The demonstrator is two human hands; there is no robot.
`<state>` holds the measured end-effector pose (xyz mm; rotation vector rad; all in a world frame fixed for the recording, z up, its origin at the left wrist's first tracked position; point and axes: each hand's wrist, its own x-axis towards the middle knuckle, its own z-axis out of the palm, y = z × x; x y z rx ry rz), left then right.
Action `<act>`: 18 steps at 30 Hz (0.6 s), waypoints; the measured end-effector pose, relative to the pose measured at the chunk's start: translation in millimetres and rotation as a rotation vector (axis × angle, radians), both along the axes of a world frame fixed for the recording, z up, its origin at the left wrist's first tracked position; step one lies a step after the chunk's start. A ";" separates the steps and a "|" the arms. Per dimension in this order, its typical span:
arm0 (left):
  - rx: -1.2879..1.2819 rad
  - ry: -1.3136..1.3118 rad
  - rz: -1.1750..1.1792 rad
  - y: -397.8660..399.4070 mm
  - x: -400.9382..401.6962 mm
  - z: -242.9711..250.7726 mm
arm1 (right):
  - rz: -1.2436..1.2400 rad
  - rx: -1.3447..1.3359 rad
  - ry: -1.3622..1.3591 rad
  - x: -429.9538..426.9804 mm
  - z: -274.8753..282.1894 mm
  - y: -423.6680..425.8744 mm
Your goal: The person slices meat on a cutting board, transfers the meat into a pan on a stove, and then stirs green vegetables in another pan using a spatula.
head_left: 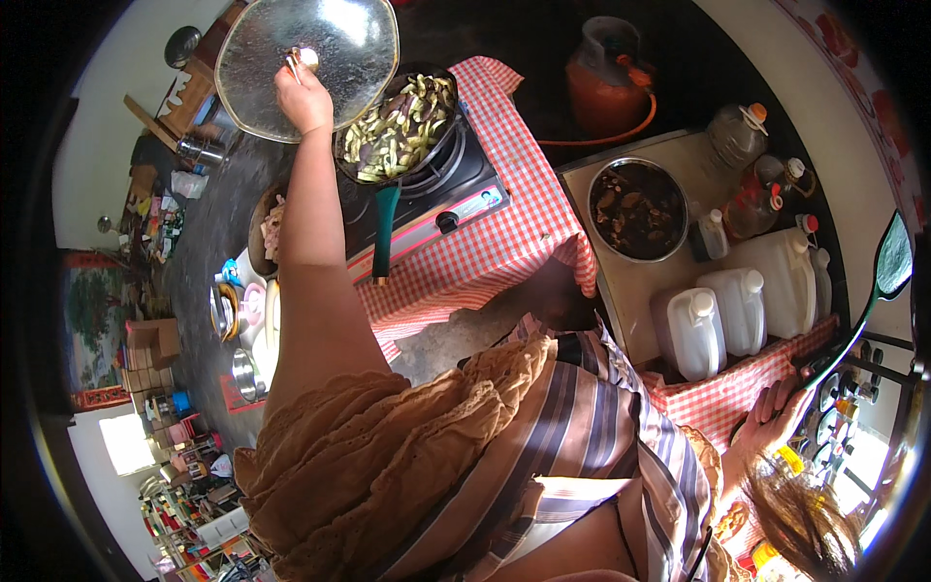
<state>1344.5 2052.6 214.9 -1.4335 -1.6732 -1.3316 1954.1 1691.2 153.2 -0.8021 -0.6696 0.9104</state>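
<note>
My left hand (pixel 304 102) is raised with the knob of a glass pan lid (pixel 251 69) in its fingers. The lid is tilted, to the left of a dark frying pan (pixel 444 156). Pale and purple strips of what looks like eggplant (pixel 396 127) fill the pan, which sits on a gas stove (pixel 476 174) with its green handle (pixel 385 233) towards me. At the far right, my right hand (pixel 774 418) grips a long-handled cooking utensil (pixel 893 258), its broad green head pointing up and away from the stove.
A red checked cloth (pixel 538 225) lies under the stove. To the right, a metal bowl of dark soaking pieces (pixel 638 209) and several plastic jugs (pixel 698 335) stand on a counter. An orange gas cylinder (pixel 607 91) stands behind. A bowl of meat (pixel 273 229) is beside my left forearm.
</note>
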 end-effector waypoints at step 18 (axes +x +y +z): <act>-0.542 -0.065 0.183 34.0 -43.2 -7.6 | -0.016 -0.011 0.011 10.6 -5.5 -12.7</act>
